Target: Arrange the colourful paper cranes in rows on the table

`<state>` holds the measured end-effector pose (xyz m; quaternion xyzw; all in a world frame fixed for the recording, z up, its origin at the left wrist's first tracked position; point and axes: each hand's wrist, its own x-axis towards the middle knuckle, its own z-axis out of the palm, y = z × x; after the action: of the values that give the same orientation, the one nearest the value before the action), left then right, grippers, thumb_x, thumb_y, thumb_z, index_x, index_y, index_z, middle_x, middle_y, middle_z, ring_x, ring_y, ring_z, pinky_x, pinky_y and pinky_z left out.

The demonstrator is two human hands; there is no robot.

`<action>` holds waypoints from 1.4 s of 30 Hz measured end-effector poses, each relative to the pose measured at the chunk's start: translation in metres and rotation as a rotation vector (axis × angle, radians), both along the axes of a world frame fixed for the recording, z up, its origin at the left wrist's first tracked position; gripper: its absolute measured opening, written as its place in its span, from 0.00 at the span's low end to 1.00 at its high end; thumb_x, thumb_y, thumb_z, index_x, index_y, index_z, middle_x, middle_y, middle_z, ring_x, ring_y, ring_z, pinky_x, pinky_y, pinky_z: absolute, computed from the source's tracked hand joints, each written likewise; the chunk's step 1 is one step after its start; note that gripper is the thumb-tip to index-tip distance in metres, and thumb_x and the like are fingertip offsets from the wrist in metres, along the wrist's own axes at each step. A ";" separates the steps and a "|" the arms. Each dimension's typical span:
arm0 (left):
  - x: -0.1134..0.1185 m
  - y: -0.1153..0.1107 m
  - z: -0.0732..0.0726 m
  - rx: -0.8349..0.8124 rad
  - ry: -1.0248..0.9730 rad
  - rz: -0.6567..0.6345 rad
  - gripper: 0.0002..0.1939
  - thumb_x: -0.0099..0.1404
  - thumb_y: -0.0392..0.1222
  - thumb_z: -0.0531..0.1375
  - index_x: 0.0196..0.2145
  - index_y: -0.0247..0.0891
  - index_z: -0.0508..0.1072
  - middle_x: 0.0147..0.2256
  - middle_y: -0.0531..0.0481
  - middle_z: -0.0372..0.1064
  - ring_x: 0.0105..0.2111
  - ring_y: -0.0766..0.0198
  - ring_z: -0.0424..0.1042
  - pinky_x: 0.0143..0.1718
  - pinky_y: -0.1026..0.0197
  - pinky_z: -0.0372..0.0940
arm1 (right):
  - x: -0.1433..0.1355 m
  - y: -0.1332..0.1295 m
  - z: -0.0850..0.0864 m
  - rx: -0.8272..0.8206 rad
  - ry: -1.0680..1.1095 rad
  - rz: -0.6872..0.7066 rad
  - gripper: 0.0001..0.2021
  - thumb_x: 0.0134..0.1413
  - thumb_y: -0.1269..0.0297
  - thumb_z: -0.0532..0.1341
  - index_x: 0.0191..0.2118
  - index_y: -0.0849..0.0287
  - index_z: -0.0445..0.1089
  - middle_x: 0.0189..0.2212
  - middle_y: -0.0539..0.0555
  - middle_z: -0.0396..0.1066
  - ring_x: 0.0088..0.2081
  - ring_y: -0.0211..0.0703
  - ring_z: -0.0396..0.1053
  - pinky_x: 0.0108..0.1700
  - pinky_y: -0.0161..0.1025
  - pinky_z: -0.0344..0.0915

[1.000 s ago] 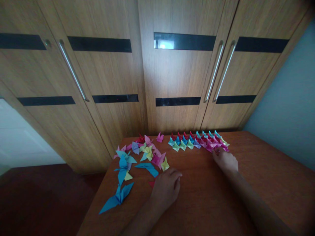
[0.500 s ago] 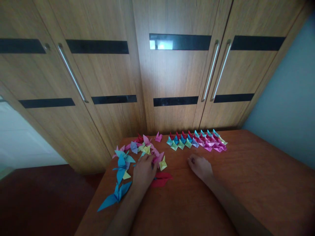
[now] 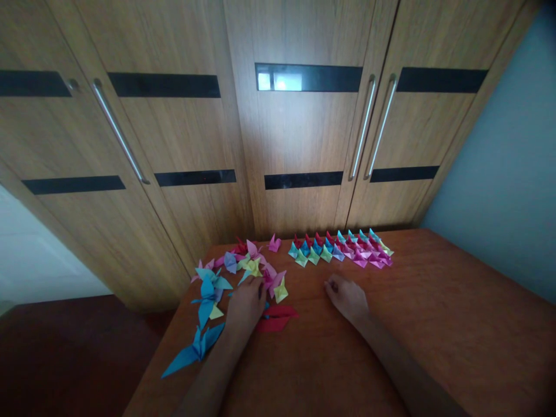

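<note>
My left hand point(image 3: 246, 302) is among a loose heap of folded paper cranes, its fingers curled down and mostly hidden. Whatever they hold, if anything, I cannot make out. Beside its fingertips are a pink paper crane point(image 3: 273, 279) and a small yellow folded piece point(image 3: 281, 291). Partly under the hand lies a red paper crane point(image 3: 280, 317), with a bit of blue paper showing by it. To the left are a blue crane point(image 3: 195, 349) and a light blue one point(image 3: 212, 277). My right hand point(image 3: 346, 298) rests on the table, loosely closed, apart from any paper.
Tight rows of small folded paper pieces point(image 3: 341, 249), in red, blue, green and pink, stand at the table's back. A single pink piece point(image 3: 274, 243) sits between them and the heap. Behind the brown table point(image 3: 434, 324) rises a wooden wardrobe point(image 3: 299, 139).
The view has turned slightly to the right, so everything appears shifted left. My left hand has drawn back a little from the pink crane; the right hand stays in place.
</note>
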<state>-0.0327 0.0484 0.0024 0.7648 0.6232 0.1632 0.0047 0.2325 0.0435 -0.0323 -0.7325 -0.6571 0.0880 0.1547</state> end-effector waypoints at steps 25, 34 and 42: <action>0.036 -0.028 -0.009 0.065 -0.339 -0.503 0.12 0.65 0.33 0.51 0.41 0.42 0.72 0.37 0.49 0.70 0.39 0.63 0.70 0.42 0.61 0.66 | -0.010 -0.017 0.007 0.126 0.626 0.574 0.10 0.53 0.58 0.60 0.33 0.58 0.74 0.25 0.49 0.71 0.25 0.35 0.65 0.27 0.30 0.60; 0.033 -0.027 -0.005 0.139 -0.397 -0.432 0.14 0.65 0.33 0.51 0.45 0.42 0.70 0.44 0.47 0.68 0.45 0.62 0.69 0.47 0.58 0.65 | 0.007 -0.011 0.008 0.194 0.493 0.478 0.11 0.55 0.59 0.56 0.34 0.57 0.74 0.25 0.50 0.72 0.26 0.38 0.67 0.29 0.32 0.60; 0.032 -0.028 -0.007 0.111 -0.425 -0.465 0.14 0.63 0.31 0.51 0.43 0.41 0.71 0.42 0.48 0.69 0.42 0.63 0.69 0.45 0.59 0.66 | 0.069 0.006 -0.007 0.325 0.289 -0.030 0.13 0.54 0.56 0.54 0.35 0.57 0.72 0.28 0.53 0.74 0.28 0.42 0.71 0.30 0.33 0.61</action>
<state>-0.0003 0.0207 -0.0049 0.8347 0.4068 0.3476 0.1302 0.3017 0.0493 -0.0390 -0.6874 -0.6226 0.0826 0.3648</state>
